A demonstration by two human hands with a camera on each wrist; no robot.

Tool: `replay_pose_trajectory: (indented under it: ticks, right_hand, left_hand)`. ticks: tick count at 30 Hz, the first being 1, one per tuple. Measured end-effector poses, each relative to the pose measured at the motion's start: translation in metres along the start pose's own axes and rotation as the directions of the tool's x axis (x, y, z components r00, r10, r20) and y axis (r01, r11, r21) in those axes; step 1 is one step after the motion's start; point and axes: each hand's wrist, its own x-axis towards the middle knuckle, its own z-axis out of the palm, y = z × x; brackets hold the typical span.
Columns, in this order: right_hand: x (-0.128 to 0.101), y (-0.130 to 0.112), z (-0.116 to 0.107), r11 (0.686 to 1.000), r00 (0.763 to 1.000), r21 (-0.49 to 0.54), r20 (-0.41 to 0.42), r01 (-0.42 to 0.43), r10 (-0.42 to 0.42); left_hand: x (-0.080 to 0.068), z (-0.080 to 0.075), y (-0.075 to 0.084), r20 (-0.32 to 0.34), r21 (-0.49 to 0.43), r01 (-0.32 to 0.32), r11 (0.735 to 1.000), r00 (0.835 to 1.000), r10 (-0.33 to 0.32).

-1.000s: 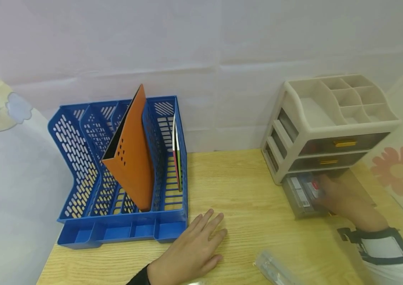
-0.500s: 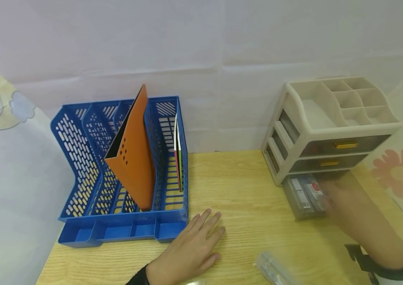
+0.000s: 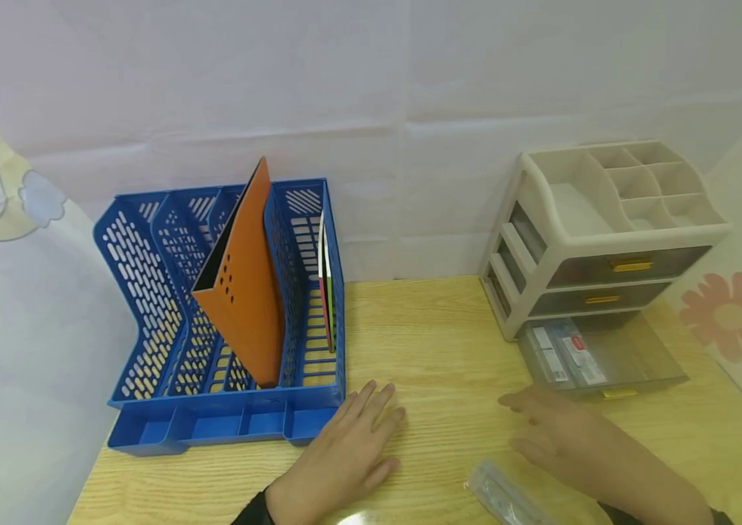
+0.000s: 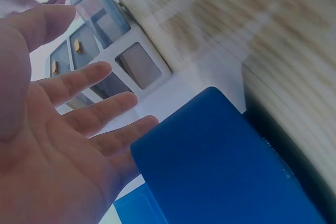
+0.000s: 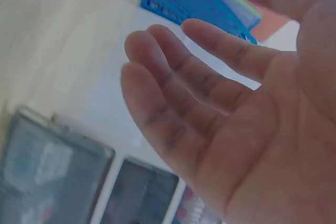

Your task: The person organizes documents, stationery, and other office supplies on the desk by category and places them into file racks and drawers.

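Now the right hand [image 3: 557, 437] hovers over the wooden desk [image 3: 449, 350], fingers loosely spread, holding nothing, near the clear packet [image 3: 502, 496]. Left hand [image 3: 344, 456] lies flat, empty, beside the blue file rack [image 3: 213, 423]. Bottom drawer [image 3: 600, 357] stands pulled out.

**Blur and cut-offs around the desk**

The right hand [image 3: 561, 441] is smearing with motion in the head view, its wrist running off at five o'clock. A clear plastic packet [image 3: 505, 496] is getting clipped by the bottom edge. Labels inside the open bottom drawer [image 3: 600, 357] are showing too small to read.
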Motion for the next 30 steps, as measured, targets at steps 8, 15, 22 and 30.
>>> replay_pose_trajectory:
  ticks: [8,15,22,30]
  right_hand:
    - [0.001,-0.014,0.025,0.992,0.926,0.081,0.374,-0.097,0.060]
    - [-0.002,-0.022,0.045,0.988,0.874,0.085,0.481,-0.127,0.071]
    - [0.001,-0.018,0.050,0.996,0.896,0.071,0.444,-0.061,0.023]
    - [0.024,-0.011,0.028,0.999,0.976,0.043,0.218,-0.021,0.011]
  left_hand:
    - [0.000,0.002,-0.003,-0.015,0.015,-0.005,1.000,1.000,0.005]
    - [-0.002,0.003,-0.002,-0.008,0.003,-0.007,1.000,1.000,0.007]
    - [-0.002,0.004,-0.002,-0.009,0.008,-0.012,1.000,1.000,0.013]
    - [-0.002,0.003,-0.003,-0.020,0.016,-0.011,1.000,1.000,0.011]
